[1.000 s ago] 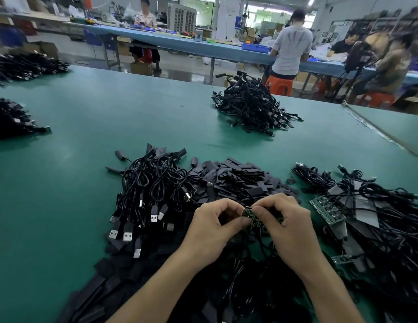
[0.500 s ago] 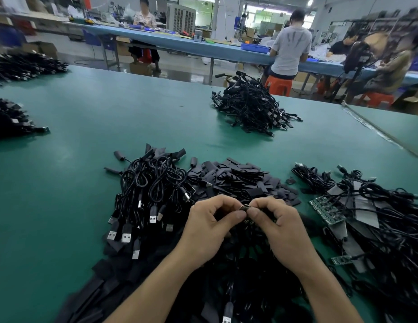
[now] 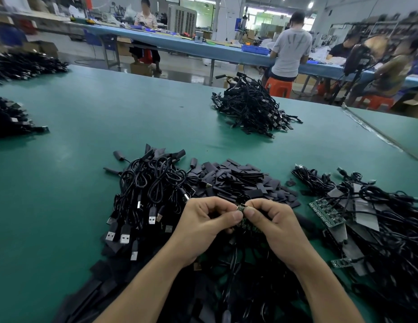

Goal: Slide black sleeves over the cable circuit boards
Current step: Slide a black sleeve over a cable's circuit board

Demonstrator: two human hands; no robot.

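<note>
A wide green counter (image 3: pixel 91 141) fills the frame, seen from the head of the person working at it. At the top of the frame other workers (image 3: pixel 289 50) sit and stand along a second, blue counter (image 3: pixel 226 52). Black stock lies on the green counter in separate heaps, which looks like sorting by stage. Well away, at upper centre, sits a mound of cables (image 3: pixel 252 108), and two more dark mounds (image 3: pixel 14 117) touch the left edge. Close to the person, at lower right, is a tangle of cables with bare green boards (image 3: pixel 327 212) showing, probably waiting their turn. Left of centre lies a bundle of coiled USB cables (image 3: pixel 152 190), plugs pointing toward the viewer. Just behind the hands, a low heap of flat black sleeves (image 3: pixel 238 180) lies within easy reach. At lower centre the left hand (image 3: pixel 203 227) and right hand (image 3: pixel 273 224) meet above a dark heap of cables, both with fingers curled in. Each pinches, thumb against forefinger, one small green circuit board (image 3: pixel 242 208), raised between the thumbs, likely to steady it for sleeving. Whether a sleeve is already on it cannot be told, because the fingers hide it.
</note>
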